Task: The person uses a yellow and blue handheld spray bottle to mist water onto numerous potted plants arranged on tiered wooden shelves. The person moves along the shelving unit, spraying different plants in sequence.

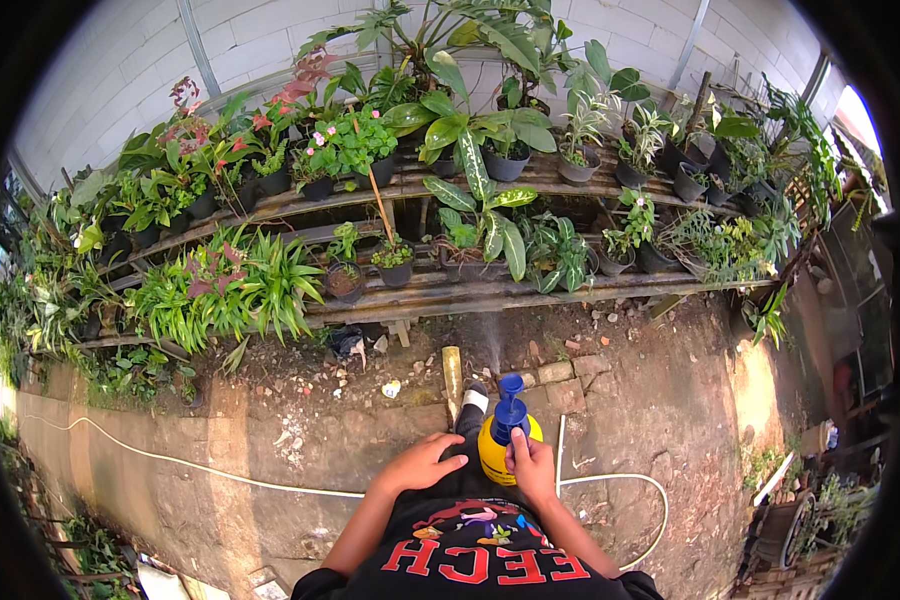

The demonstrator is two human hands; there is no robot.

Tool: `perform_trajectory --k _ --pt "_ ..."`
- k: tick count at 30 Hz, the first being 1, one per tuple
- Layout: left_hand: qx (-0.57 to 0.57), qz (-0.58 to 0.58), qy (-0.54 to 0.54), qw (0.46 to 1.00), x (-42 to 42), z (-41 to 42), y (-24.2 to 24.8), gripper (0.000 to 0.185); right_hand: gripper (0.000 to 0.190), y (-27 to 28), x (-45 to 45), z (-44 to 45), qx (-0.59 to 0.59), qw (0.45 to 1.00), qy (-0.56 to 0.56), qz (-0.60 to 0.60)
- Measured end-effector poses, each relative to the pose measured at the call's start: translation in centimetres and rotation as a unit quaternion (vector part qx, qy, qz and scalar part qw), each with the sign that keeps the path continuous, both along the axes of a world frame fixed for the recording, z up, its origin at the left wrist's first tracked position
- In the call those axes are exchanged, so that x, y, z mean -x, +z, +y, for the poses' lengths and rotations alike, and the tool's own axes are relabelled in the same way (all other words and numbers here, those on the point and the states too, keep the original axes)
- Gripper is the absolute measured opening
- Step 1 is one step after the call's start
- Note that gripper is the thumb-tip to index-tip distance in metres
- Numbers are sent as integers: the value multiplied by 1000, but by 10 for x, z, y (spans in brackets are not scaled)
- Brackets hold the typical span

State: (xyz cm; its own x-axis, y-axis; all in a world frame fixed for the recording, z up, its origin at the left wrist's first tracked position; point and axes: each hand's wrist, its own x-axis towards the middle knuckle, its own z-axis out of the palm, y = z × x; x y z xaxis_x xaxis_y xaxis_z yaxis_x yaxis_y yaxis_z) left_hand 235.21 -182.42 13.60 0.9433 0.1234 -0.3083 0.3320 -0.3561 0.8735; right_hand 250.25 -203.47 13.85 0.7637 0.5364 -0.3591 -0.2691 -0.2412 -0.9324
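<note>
My right hand (532, 465) grips the handle of a yellow pump sprayer bottle (495, 454) with a blue pump head (511, 409), thumb on top. A fine mist (493, 337) leaves the nozzle toward the plant shelf. To the left of the bottle, my left hand (425, 463) hovers above my leg with its fingers apart and nothing in it. Straight ahead, a spotted dieffenbachia (487, 202) grows in a rectangular pot (471, 266) on the lower tier. Beside it stands a dark-leaved plant with pale veins (559, 251).
A two-tier wooden shelf (607, 289) carries many potted plants before a white block wall (262, 34). A pale hose (225, 474) crosses the dirt floor behind my feet. A bamboo piece (452, 379), loose bricks (566, 394) and rubble lie near the shelf.
</note>
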Motion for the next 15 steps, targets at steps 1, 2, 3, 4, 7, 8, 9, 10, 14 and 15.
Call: perform_trajectory --k 1,2,3,4,7,8,9,10,14,15 --pt "-3 -5 -4 1000 -1 -1 0 61 57 2 1 -2 17 999 28 -30" --pt "-11 -8 -11 1000 -1 -2 0 61 58 5 2 -4 38 997 55 -49" --pt "-19 -10 -16 1000 -1 -3 -1 61 59 7 3 -5 68 992 82 -66" --pt "-34 -8 -22 999 -1 -3 -2 60 60 9 4 -7 84 990 103 -56" --pt "-36 -5 -14 999 1 -3 -5 60 60 13 6 -9 68 988 123 -60" --pt "-29 -9 -8 999 2 -3 -6 60 59 13 5 -8 61 990 113 -57" --pt "-30 -10 -4 1000 4 -3 -7 59 59 13 5 -7 54 992 104 -54" --pt "-38 -16 0 999 6 -2 -7 59 58 12 4 -6 63 992 99 -39" --pt "-30 -14 2 999 14 0 -9 59 58 10 -1 -1 -21 996 -66 51" --pt "-29 -7 3 1000 18 0 -10 59 58 10 -1 0 -17 998 -43 40"
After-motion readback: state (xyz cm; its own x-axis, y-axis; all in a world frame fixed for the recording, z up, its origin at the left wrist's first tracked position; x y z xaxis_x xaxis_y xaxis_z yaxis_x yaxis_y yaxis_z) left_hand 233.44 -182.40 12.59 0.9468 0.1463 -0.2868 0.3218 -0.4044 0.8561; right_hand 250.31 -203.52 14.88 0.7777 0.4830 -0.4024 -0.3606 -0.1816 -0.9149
